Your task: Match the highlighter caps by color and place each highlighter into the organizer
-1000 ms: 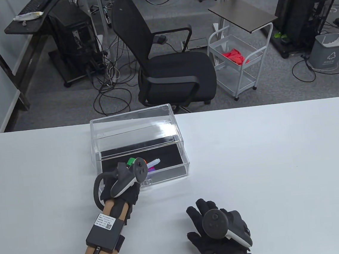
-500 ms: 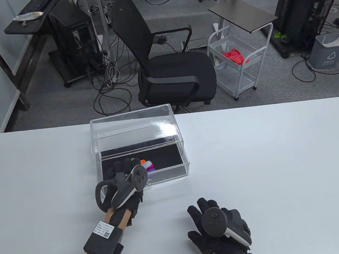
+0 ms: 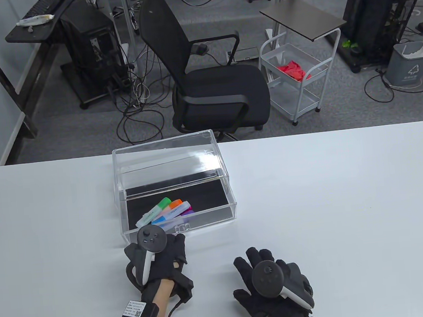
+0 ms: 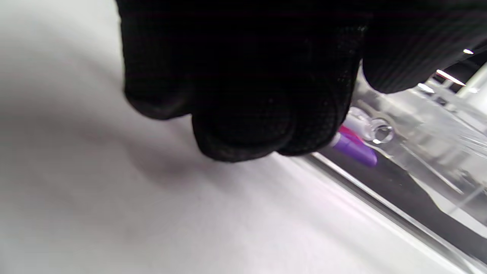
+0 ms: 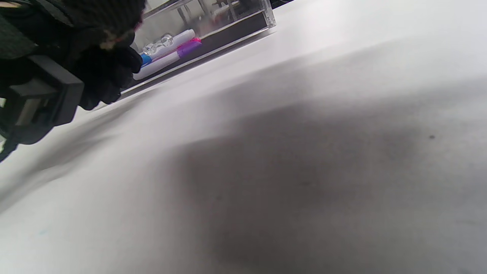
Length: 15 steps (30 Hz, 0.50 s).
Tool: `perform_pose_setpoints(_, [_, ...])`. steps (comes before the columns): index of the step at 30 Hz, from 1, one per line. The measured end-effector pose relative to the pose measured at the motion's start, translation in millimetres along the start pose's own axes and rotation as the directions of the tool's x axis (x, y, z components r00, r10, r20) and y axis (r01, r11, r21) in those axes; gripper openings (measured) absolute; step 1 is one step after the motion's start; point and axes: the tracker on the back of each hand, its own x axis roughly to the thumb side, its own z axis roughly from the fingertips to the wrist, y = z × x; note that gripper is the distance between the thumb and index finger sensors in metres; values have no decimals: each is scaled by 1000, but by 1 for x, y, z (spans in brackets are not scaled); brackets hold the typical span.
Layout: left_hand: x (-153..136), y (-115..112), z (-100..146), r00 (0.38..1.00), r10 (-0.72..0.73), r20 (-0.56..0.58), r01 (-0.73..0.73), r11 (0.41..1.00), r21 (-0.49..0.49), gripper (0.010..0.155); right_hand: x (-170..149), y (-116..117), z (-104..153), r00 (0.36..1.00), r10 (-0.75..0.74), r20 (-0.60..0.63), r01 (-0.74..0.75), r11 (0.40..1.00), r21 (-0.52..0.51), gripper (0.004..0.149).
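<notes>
The clear acrylic organizer (image 3: 167,162) stands mid-table with its black-lined drawer (image 3: 215,195) pulled out toward me. Several capped highlighters lie in the drawer's left half: green (image 3: 153,211), orange (image 3: 176,203), pink (image 3: 184,207) and purple (image 3: 188,213) caps show. The purple cap (image 4: 354,148) also appears behind the drawer's clear front. My left hand (image 3: 171,244) sits on the table just in front of the drawer, fingers (image 4: 236,125) loosely curled and holding nothing. Lower down, my right hand (image 3: 246,271) lies flat on the table with fingers spread, empty.
The white table (image 3: 331,199) stretches wide to the right of the organizer. Beyond its far edge stand a black office chair (image 3: 211,83), a white wire cart (image 3: 293,79) and desks with cables.
My left hand has drawn back out of the drawer toward me, leaving the highlighters lying inside and uncovered. The right hand has stayed put.
</notes>
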Motion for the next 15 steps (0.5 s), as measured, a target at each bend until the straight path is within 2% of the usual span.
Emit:
perform_pose_setpoints(6, [-15, -11, -13, 970, 197, -141, -204, 978, -37, 57, -1, 0, -1, 1000, 3, 1, -3, 1000, 5, 74])
perform_pose_setpoints(8, [-20, -16, -18, 934, 297, -197, -317, 946, -73, 58, -1, 1, -1, 1000, 3, -1, -3, 1000, 12, 74])
perform_pose_setpoints(11, [-21, -18, -22, 910, 347, -226, -372, 925, -77, 58, -2, 1, -1, 1000, 2, -7, -2, 1000, 17, 74])
perform_pose_setpoints(15, [-22, -23, -27, 843, 456, -286, -503, 857, -115, 57, -2, 1, 0, 1000, 5, -15, -5, 1000, 22, 74])
